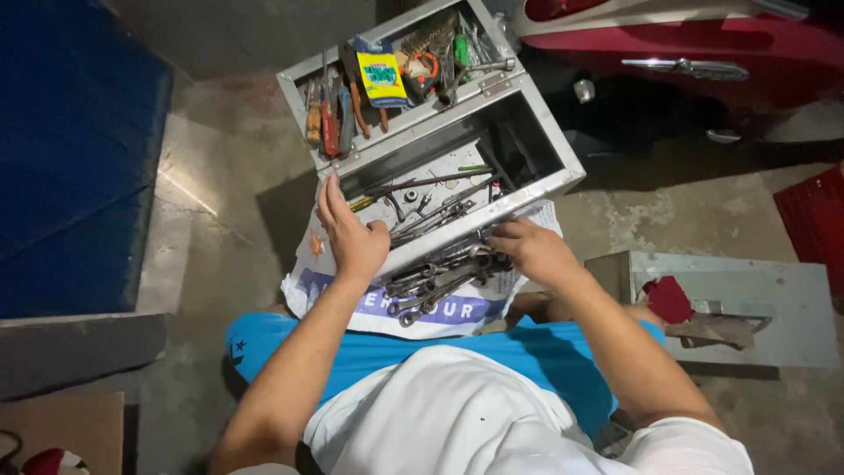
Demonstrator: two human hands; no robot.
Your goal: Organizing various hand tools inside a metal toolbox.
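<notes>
Wrenches (440, 280) under right hand (536, 251)

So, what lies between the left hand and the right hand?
In the head view, a pile of wrenches on white printed cloth lies between left hand and right hand.

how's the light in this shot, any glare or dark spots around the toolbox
Head view: dim overall; the toolbox throws a shadow to its right, and its deep interior is dark. Mild glare streaks the floor at left. The left hand and right hand look sharp.

Wrenches (440, 281) on cloth (352, 303), seemingly before toolbox (545, 149).
</notes>
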